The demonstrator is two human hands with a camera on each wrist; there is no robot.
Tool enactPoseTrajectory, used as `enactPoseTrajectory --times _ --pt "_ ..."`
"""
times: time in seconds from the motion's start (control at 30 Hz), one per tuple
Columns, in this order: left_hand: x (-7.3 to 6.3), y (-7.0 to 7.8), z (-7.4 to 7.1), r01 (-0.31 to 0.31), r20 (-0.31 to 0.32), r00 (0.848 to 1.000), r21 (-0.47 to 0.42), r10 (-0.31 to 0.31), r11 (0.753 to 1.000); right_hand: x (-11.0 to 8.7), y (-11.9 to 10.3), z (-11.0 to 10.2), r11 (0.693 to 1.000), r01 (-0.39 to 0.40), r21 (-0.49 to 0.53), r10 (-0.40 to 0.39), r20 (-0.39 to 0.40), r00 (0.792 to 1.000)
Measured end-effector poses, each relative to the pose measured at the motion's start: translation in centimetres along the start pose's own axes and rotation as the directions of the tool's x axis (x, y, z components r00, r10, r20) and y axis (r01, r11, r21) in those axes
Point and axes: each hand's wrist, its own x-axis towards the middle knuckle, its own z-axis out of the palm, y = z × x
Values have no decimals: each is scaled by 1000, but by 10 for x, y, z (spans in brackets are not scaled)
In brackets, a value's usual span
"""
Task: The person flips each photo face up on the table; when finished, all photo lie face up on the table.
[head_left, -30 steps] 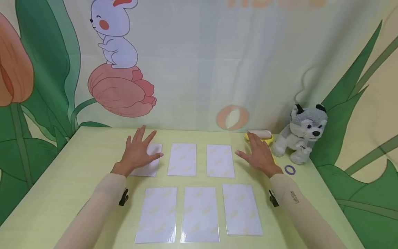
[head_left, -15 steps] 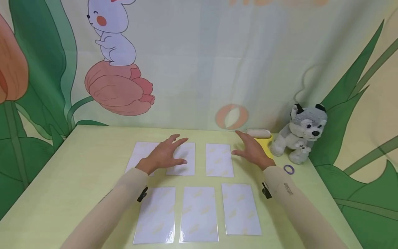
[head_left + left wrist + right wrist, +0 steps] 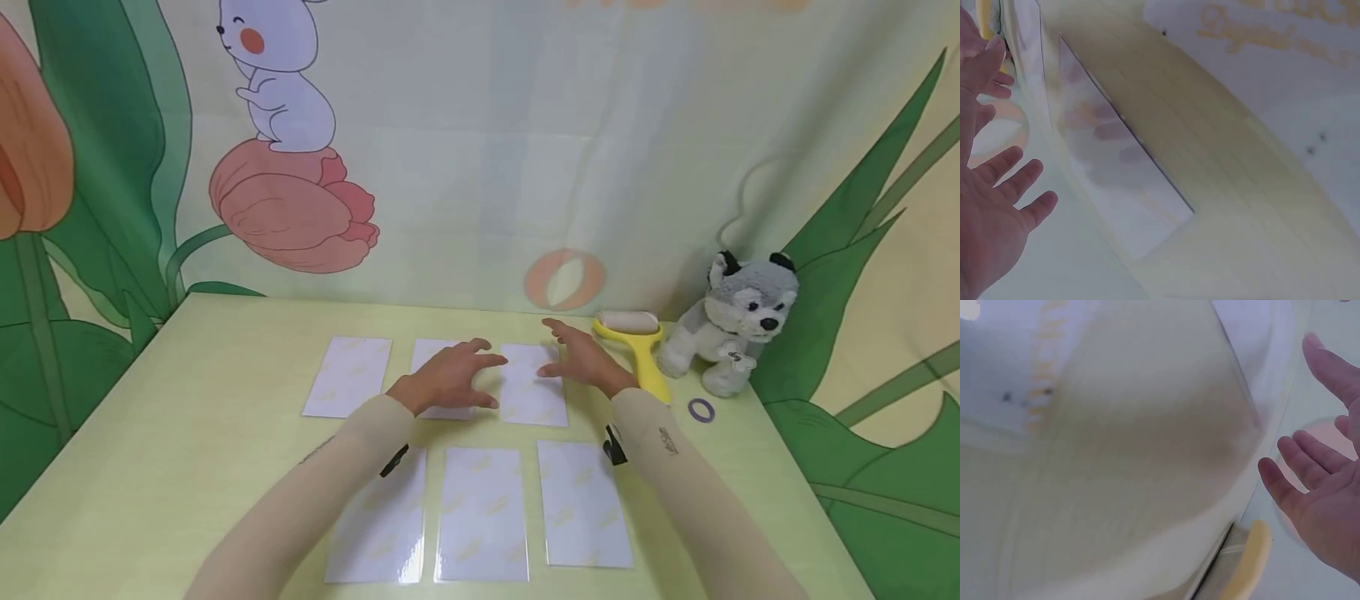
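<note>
Six cards lie in two rows on the pale yellow-green bench (image 3: 225,433), low in the centre of the head frame: the top left card (image 3: 347,377), top middle card (image 3: 432,351), top right card (image 3: 525,400), bottom left card (image 3: 382,525), bottom middle card (image 3: 482,515) and bottom right card (image 3: 585,504). All are flat, white and rectangular, faintly marked in yellow; the bottom left one shines along its lower edge.

The left hand (image 3: 450,377) is above the top middle card, fingers spread and relaxed, covering much of it. The right hand (image 3: 588,358), its fingers likewise apart, overlaps the right side of the top right card. A beige left sleeve (image 3: 300,508) crosses part of the bottom left card.

Right of centre lies a roller (image 3: 637,342) with a yellow handle and white cylinder, the handle's end near the right sleeve (image 3: 690,483). A purple ring (image 3: 691,409) lies near a plush grey-and-white toy dog (image 3: 750,292). Behind hangs a printed backdrop (image 3: 450,167); its rabbit (image 3: 292,108) is cut off by the top edge. Both wrist views are blurred, and each hand runs out of frame there.
</note>
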Motion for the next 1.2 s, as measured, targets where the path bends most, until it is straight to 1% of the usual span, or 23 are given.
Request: enactPoseTrajectory --times 0.13,0.27,0.4,0.53,0.6,0.73,0.83,0.97,1.1,1.2 --pt "8 4 4 -7 48 999 19 6 1000 4 -3 -1 1000 -10 -28 11 32 999" --pt "17 9 10 5 98 995 52 -10 999 7 -1 -1 999 -34 -27 35 54 998" --pt "23 13 13 8 125 992 107 -22 994 9 4 -1 999 -24 -33 25 50 998" --pt "28 15 14 8 137 990 188 -34 982 12 8 -2 998 1 -61 1 34 999" --pt "29 16 14 6 151 988 214 -39 977 13 9 -2 998 2 -68 0 31 1000" --pt "29 16 17 3 182 982 216 -43 976 16 11 -3 998 -16 -60 18 35 999" --pt "29 15 19 7 183 982 207 -46 978 18 10 -3 998 -19 -61 21 38 999" --pt "30 14 22 12 178 983 215 -51 977 19 8 -5 1000 -23 -7 23 33 999" --pt "31 13 23 14 191 980 213 -56 977 19 11 -4 993 -46 111 46 2 999" --pt "31 13 23 21 190 980 204 -61 979 20 15 -4 977 -69 201 77 -29 997"
